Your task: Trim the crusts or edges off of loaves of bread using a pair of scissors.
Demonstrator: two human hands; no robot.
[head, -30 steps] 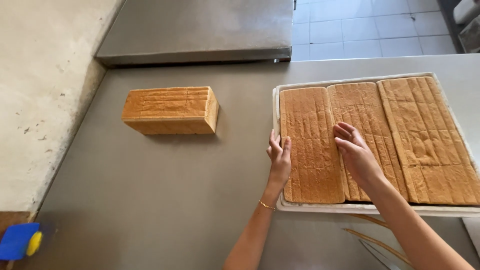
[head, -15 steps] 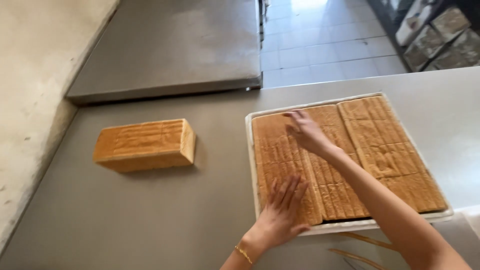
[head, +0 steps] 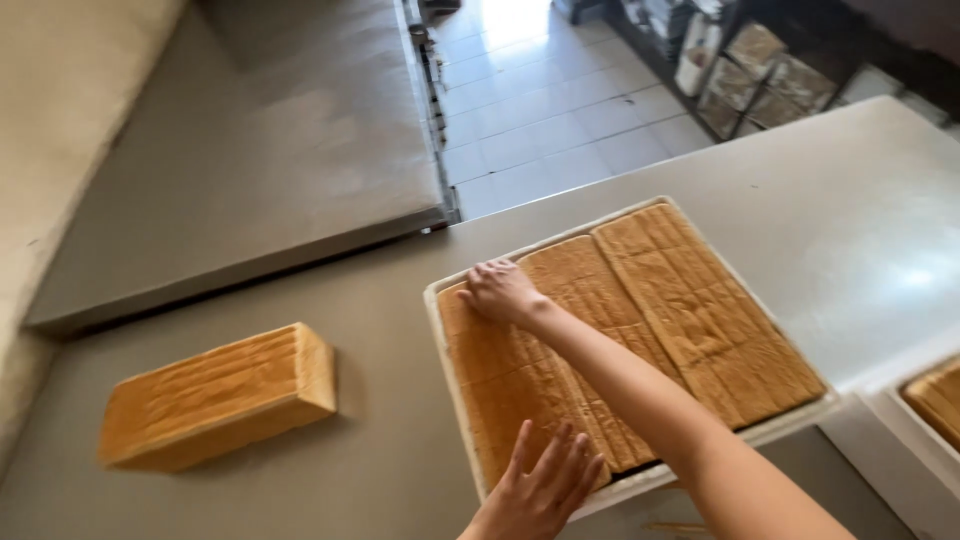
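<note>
A white tray (head: 440, 330) on the grey steel table holds three long golden loaves side by side. My right hand (head: 500, 290) reaches across to the far end of the leftmost loaf (head: 490, 375), fingers curled over its top edge. Flat on the near end of that same loaf lies my left hand (head: 545, 480), fingers spread. The middle loaf (head: 585, 290) and the right loaf (head: 700, 310) are untouched. A separate loaf (head: 215, 395) sits alone on the table to the left of the tray.
A second steel table (head: 250, 170) stands beyond, with a gap between the two. A tiled floor (head: 560, 110) and shelving with packed goods (head: 760, 70) are at the back right. Another tray with bread (head: 935, 405) shows at the right edge.
My right hand has slid to the far end of the leftmost loaf, and my left hand has dropped back to its near end. The camera has tilted and shifted right.
</note>
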